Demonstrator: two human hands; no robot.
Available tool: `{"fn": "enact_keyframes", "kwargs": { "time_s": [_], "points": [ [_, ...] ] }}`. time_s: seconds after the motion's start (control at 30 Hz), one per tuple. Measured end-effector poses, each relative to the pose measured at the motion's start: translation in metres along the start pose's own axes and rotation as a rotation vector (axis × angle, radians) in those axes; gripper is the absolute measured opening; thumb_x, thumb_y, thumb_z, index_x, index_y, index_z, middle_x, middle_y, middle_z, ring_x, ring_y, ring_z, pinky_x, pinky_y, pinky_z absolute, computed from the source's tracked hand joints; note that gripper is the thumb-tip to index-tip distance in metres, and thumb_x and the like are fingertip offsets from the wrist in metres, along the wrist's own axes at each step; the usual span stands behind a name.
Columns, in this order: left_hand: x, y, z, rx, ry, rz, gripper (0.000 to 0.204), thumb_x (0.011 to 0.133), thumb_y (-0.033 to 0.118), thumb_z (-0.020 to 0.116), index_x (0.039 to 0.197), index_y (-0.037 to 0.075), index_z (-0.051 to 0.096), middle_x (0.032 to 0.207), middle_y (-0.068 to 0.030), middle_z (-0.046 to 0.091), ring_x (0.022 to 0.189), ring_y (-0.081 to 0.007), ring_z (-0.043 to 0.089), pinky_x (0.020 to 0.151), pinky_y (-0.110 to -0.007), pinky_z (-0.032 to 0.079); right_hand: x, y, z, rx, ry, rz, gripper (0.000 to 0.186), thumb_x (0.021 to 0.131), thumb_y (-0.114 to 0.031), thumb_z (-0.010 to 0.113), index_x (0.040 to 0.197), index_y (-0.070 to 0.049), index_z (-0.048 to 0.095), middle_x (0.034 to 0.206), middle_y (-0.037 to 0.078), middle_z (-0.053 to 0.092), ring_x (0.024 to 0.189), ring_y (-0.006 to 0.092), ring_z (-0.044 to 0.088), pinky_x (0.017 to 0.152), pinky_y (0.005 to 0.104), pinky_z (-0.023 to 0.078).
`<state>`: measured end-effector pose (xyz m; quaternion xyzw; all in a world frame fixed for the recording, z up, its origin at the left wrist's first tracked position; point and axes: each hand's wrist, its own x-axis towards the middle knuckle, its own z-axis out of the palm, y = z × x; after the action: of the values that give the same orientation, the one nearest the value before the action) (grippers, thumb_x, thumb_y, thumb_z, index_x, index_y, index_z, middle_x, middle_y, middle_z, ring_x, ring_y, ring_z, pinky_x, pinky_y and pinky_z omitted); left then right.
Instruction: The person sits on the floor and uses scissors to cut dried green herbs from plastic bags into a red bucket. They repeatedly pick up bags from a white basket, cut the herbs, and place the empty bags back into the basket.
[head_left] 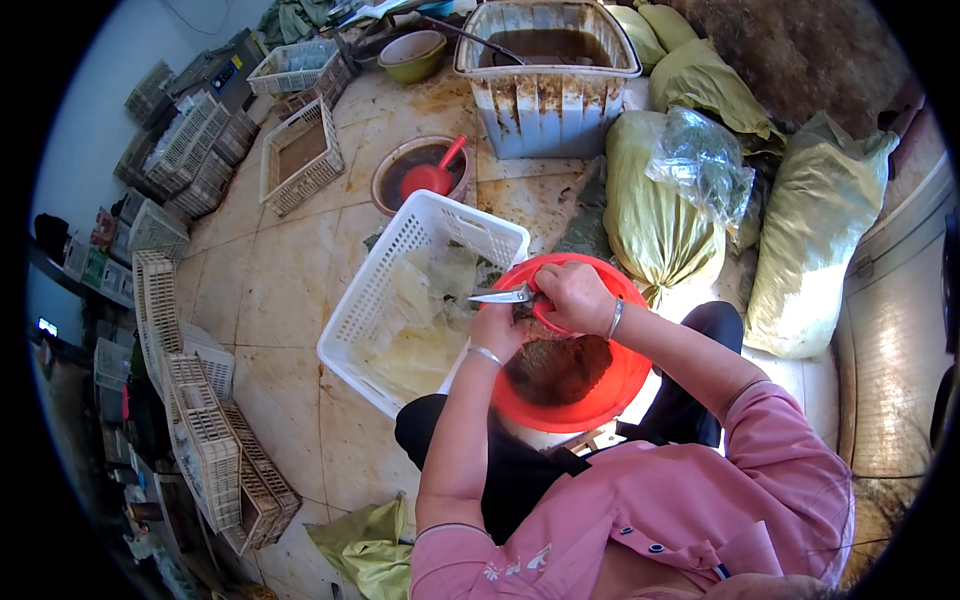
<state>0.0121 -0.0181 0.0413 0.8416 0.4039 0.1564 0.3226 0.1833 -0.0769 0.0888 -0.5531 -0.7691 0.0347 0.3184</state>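
Observation:
My right hand (570,298) grips silver-bladed scissors (498,297) over a red basin (625,375), which holds a dark brown material (555,375). My left hand (497,328) is closed just below the blades, beside my right hand; what it holds is hidden or too small to make out. A pinkish thing hangs under my right hand, too unclear to name. Left of the basin, a white perforated crate (350,335) holds pale, crumpled plastic sheeting (405,315) and some dark bits.
Beyond the crate are a basin of dark liquid with a red scoop (425,182) and a stained tub (540,115). Full yellowish sacks (810,240) lie to the right. Stacked crates (200,420) line the left, and a green sack (355,540) lies by my left side.

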Motion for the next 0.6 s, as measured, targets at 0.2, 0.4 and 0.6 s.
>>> {"fn": "enact_keyframes", "kwargs": {
  "time_s": [0.2,0.4,0.6],
  "points": [
    [0.001,-0.013,0.005,-0.085,0.071,0.102,0.047,0.068,0.014,0.071,0.112,0.007,0.058,0.096,-0.0174,0.064,0.092,-0.0358,0.061,0.078,-0.043,0.049,-0.009,0.029,-0.015,0.210,0.002,0.247,0.010,0.077,-0.010,0.061,0.084,-0.002,0.059,0.067,0.017,0.055,0.060,0.0318,0.053,0.057,0.0358,0.046],
    [-0.001,0.004,-0.008,-0.116,-0.036,0.058,0.048,0.066,0.015,0.074,0.111,0.005,0.060,0.098,-0.0182,0.065,0.091,-0.0337,0.062,0.079,-0.039,0.050,-0.001,0.035,-0.016,0.077,0.092,0.187,0.016,0.077,-0.014,0.064,0.075,-0.001,0.053,0.067,0.017,0.054,0.059,0.0347,0.052,0.056,0.0380,0.044],
    [0.001,-0.017,0.006,-0.152,0.016,0.111,0.051,0.066,0.014,0.072,0.114,0.006,0.059,0.099,-0.0185,0.065,0.092,-0.0339,0.062,0.079,-0.040,0.050,0.001,0.020,-0.028,-0.014,-0.113,0.041,0.017,0.075,-0.022,0.063,0.083,-0.007,0.062,0.074,0.014,0.062,0.069,0.0353,0.061,0.060,0.0439,0.048]
  ]
}}
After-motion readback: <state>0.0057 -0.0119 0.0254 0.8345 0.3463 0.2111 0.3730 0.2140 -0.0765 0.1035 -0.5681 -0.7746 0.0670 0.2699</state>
